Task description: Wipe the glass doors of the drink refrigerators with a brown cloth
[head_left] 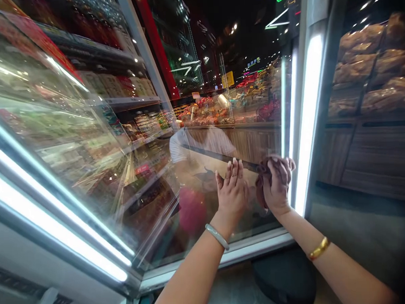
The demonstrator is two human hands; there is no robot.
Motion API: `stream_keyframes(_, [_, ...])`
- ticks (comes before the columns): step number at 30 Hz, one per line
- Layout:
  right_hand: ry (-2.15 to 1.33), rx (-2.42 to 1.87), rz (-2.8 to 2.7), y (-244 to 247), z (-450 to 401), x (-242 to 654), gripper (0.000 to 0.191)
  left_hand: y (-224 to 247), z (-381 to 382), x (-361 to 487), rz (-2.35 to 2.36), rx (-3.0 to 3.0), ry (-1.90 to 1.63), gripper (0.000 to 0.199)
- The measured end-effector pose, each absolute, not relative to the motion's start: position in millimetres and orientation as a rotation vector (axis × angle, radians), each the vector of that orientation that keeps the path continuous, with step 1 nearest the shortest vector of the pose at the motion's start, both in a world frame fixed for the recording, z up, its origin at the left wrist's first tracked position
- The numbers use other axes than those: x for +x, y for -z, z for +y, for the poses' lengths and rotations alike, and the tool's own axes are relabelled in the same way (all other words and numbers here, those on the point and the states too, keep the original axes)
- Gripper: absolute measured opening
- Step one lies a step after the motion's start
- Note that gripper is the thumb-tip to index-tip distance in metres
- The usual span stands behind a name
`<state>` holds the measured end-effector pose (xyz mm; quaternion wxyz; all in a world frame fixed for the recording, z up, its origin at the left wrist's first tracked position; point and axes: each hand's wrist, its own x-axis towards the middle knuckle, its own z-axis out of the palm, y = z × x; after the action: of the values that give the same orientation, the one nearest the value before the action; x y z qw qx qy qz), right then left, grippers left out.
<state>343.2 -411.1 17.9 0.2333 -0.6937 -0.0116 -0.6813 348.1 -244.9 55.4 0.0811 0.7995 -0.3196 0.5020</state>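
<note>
My left hand (231, 195) lies flat with its fingers stretched out against a framed glass door (205, 236). A pale bangle (217, 236) circles that wrist. To its right, my right hand (276, 185) presses a crumpled brown cloth (262, 190) to the glass, close to the lit right edge of the door frame. The fingers are curled over the cloth, which bulges out around them. A gold bracelet (319, 249) is on the right wrist. Faint reflections, including a striped sleeve, show in the pane.
Bright light strips run along the door's right frame (309, 121) and the cabinet's lower left (59, 223). Shelves of packed goods (120, 86) stand at left. Bagged goods (369, 71) are stacked on a wooden counter at right. Below the door is a dark rounded object (283, 275).
</note>
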Motion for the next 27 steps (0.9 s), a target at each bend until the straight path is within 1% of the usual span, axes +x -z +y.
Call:
stream_keyframes(3, [1.946,-1.846,-0.081,-76.3,-387.8,356.4,0.051,-79.9,-245.3,352.9,-0.937,2.365,-1.468,0.07])
stream_keyframes(5, [1.922,-1.89,-0.2,-95.4,-369.7,359.1,0.051,-83.7,-240.8,354.6,-0.896,2.326,-1.472,0.072])
stream_keyframes(7, [1.907,-1.972,-0.332,-81.4,-358.6,353.5,0.051,-70.8,-230.1,354.0,-0.848,2.289,-1.508,0.073])
stream_keyframes(9, [1.895,-2.075,-0.415,-44.5,-360.4,345.2,0.054,-49.3,-216.9,353.1,-0.818,2.276,-1.541,0.074])
stream_keyframes(11, [1.904,-2.12,-0.379,-11.3,-371.3,341.5,0.057,-34.2,-206.3,352.8,-0.841,2.307,-1.523,0.075])
stream_keyframes(13, [1.964,-2.044,-0.277,-5.4,-378.8,344.0,0.057,-36.7,-200.6,352.7,-0.863,2.339,-1.484,0.075])
stream_keyframes(15, [2.008,-1.921,-0.155,-30.2,-371.9,350.6,0.055,-54.9,-198.2,353.2,-0.852,2.347,-1.448,0.076])
stream_keyframes(17, [2.01,-1.842,-0.111,-68.0,-349.7,358.3,0.053,-75.1,-195.7,354.9,-0.815,2.332,-1.431,0.077])
stream_keyframes(19, [1.968,-1.868,-0.223,-92.8,-321.1,362.0,0.051,-82.2,-189.1,356.1,-0.789,2.303,-1.449,0.078])
stream_keyframes(20, [1.951,-1.893,-0.305,-94.4,-308.5,361.1,0.05,-78.4,-183.8,355.7,-0.783,2.284,-1.478,0.078])
stream_keyframes(22, [1.922,-1.966,-0.47,-74.6,-293.8,354.5,0.051,-58.0,-169.9,352.6,-0.771,2.262,-1.546,0.078])
stream_keyframes(24, [1.884,-2.062,-0.549,-36.8,-296.0,346.4,0.054,-31.6,-155.2,347.9,-0.763,2.296,-1.565,0.078])
stream_keyframes(26, [1.909,-2.093,-0.474,-5.9,-308.9,342.6,0.054,-15.3,-144.2,344.1,-0.771,2.372,-1.508,0.078])
stream_keyframes(27, [1.925,-2.07,-0.416,0.0,-315.2,342.8,0.053,-14.5,-140.9,343.1,-0.778,2.402,-1.478,0.078])
